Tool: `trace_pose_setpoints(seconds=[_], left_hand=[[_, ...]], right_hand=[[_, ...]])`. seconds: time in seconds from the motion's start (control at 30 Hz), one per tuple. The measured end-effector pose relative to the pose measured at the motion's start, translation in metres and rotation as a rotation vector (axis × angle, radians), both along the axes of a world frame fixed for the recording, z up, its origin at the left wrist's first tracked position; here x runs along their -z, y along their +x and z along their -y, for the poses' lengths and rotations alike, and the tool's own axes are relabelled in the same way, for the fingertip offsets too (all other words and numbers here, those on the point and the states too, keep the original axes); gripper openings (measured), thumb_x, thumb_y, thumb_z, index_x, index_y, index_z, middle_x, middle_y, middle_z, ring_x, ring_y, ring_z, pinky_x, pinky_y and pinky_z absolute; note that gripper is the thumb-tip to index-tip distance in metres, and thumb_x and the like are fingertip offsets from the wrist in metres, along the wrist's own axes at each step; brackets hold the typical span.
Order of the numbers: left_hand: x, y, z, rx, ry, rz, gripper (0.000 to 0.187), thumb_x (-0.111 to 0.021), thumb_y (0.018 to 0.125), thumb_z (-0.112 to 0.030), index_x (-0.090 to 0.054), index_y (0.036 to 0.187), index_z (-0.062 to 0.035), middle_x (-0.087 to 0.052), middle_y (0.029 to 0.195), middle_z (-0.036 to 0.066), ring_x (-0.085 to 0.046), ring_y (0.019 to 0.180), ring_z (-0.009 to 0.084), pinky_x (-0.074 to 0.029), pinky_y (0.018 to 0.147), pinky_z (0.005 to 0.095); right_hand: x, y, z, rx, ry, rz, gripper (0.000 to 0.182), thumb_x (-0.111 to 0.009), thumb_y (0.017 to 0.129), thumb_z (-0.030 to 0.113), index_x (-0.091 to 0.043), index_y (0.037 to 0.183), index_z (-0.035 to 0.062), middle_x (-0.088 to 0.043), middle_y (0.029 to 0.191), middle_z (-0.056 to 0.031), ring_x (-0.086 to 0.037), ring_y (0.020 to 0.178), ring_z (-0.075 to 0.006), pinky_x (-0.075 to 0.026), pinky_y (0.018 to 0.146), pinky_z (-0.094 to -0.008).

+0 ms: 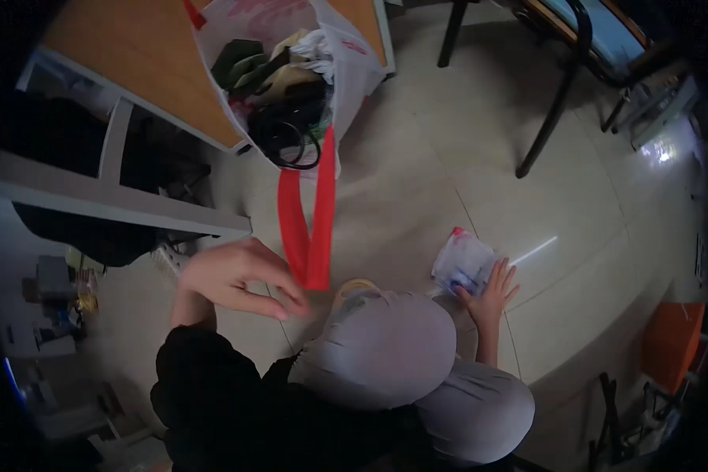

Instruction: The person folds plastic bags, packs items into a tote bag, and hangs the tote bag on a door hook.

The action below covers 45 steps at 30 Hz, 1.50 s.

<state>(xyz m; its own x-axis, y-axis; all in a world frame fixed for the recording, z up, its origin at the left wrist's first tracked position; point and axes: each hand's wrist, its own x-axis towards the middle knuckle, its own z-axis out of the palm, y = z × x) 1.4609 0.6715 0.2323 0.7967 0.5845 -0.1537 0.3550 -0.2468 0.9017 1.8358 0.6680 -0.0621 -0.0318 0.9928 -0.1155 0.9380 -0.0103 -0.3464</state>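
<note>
My right hand [492,299] is low beside my knee with its fingers spread. It is at the edge of a small, translucent plastic packet [462,261] with a red corner and something blue in it, which looks to be on the floor. My left hand [240,277] hangs in the air, fingers loosely bent and apart, with nothing seen in it. Close to its fingertips is the red strap [316,259] of a large white tote bag [352,86]. Inside the bag are dark green and beige items, white cloth and a black looped cable [291,145].
A wooden panel [126,59] and a grey metal frame [118,189] stand at the left. Dark chair legs [551,118] rise at the upper right. An orange box-like object [672,346] is at the far right. Pale tiles [401,197] cover the floor.
</note>
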Motion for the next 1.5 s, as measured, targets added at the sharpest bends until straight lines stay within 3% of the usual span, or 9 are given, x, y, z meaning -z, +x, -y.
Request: trace_pose_setpoints(seconds=[0.1, 0.2, 0.33, 0.57, 0.87, 1.13, 1.37, 1.4, 1.5], left_hand=[[-0.037, -0.021, -0.021, -0.543, 0.230, 0.399, 0.019, -0.051, 0.085, -0.016, -0.059, 0.080, 0.0002, -0.059, 0.067, 0.006, -0.061, 0.064, 0.0131, -0.044, 0.055, 0.0205], [-0.037, -0.016, -0.111, -0.969, 0.491, -0.012, 0.025, -0.059, 0.080, -0.025, -0.059, 0.087, -0.0008, -0.059, 0.072, 0.005, -0.058, 0.068, 0.0133, -0.043, 0.059, 0.0212], [0.030, -0.059, -0.227, -0.810, 1.146, -0.748, 0.040, -0.064, 0.070, -0.029, -0.059, 0.099, -0.0014, -0.057, 0.096, 0.019, -0.055, 0.091, 0.0323, -0.044, 0.080, 0.0411], [0.061, -0.062, -0.280, -0.882, 1.217, -1.150, 0.040, -0.070, 0.056, -0.027, -0.064, 0.088, -0.0035, -0.057, 0.098, 0.010, -0.046, 0.102, 0.0313, -0.039, 0.084, 0.0447], [0.020, -0.097, -0.244, -1.032, 1.036, -0.676, 0.030, -0.061, 0.066, -0.027, -0.064, 0.085, -0.0041, -0.062, 0.078, 0.020, -0.059, 0.078, 0.0362, -0.046, 0.070, 0.0418], [-0.057, -0.129, -0.136, -1.283, 1.068, -0.140, 0.033, -0.053, 0.083, -0.028, -0.057, 0.100, -0.0005, -0.061, 0.095, 0.011, -0.059, 0.081, 0.0210, -0.045, 0.070, 0.0293], [-0.085, -0.029, -0.027, -1.412, 0.550, 0.714, 0.040, -0.047, 0.088, -0.024, -0.041, 0.119, 0.0003, -0.048, 0.116, 0.015, -0.052, 0.103, 0.0258, -0.047, 0.086, 0.0390], [-0.056, -0.064, -0.017, -0.874, 0.109, 1.160, 0.047, -0.045, 0.088, -0.028, -0.036, 0.124, 0.0003, -0.044, 0.120, 0.021, -0.048, 0.108, 0.0321, -0.047, 0.084, 0.0390], [-0.065, 0.061, -0.009, -0.408, -0.033, 1.024, 0.051, -0.044, 0.088, -0.030, -0.032, 0.129, -0.0006, -0.039, 0.125, 0.024, -0.048, 0.107, 0.0352, -0.049, 0.081, 0.0373]], right_hand=[[0.001, 0.001, -0.004, -0.012, 0.013, -0.010, 0.108, -0.070, 0.055, 0.053, -0.018, 0.135, 0.0010, -0.011, 0.144, -0.0136, -0.003, 0.133, -0.0331, 0.001, 0.100, -0.0586], [-0.001, -0.001, -0.006, -0.013, 0.015, -0.009, 0.107, -0.071, 0.055, 0.051, -0.019, 0.135, 0.0010, -0.011, 0.144, -0.0141, -0.003, 0.133, -0.0333, 0.001, 0.100, -0.0589], [-0.002, -0.002, -0.001, 0.020, -0.020, -0.004, 0.107, -0.071, 0.055, 0.050, -0.019, 0.135, 0.0024, -0.011, 0.143, -0.0153, -0.003, 0.133, -0.0346, 0.001, 0.100, -0.0594], [0.005, 0.002, 0.014, 0.058, -0.005, -0.031, 0.106, -0.070, 0.057, 0.051, -0.017, 0.137, 0.0064, -0.012, 0.144, -0.0131, -0.002, 0.133, -0.0342, 0.002, 0.100, -0.0587], [0.007, -0.006, 0.012, 0.028, -0.004, -0.031, 0.103, -0.067, 0.058, 0.053, -0.019, 0.136, 0.0078, -0.012, 0.143, -0.0158, -0.003, 0.132, -0.0357, 0.003, 0.099, -0.0596], [0.008, -0.002, 0.013, 0.051, 0.002, -0.062, 0.101, -0.066, 0.060, 0.054, -0.019, 0.136, 0.0075, -0.012, 0.143, -0.0169, -0.002, 0.132, -0.0353, 0.003, 0.099, -0.0596], [0.005, -0.002, 0.011, 0.087, 0.012, -0.091, 0.100, -0.066, 0.062, 0.053, -0.019, 0.136, 0.0066, -0.012, 0.143, -0.0173, -0.001, 0.132, -0.0350, 0.004, 0.099, -0.0585], [0.000, -0.001, 0.008, 0.098, 0.008, -0.119, 0.098, -0.066, 0.063, 0.052, -0.019, 0.136, 0.0072, -0.012, 0.143, -0.0168, 0.000, 0.133, -0.0341, 0.004, 0.100, -0.0578], [-0.014, 0.006, -0.004, 0.147, 0.053, -0.233, 0.094, -0.064, 0.066, 0.050, -0.018, 0.136, 0.0068, -0.014, 0.142, -0.0171, -0.001, 0.133, -0.0338, 0.003, 0.100, -0.0570]])
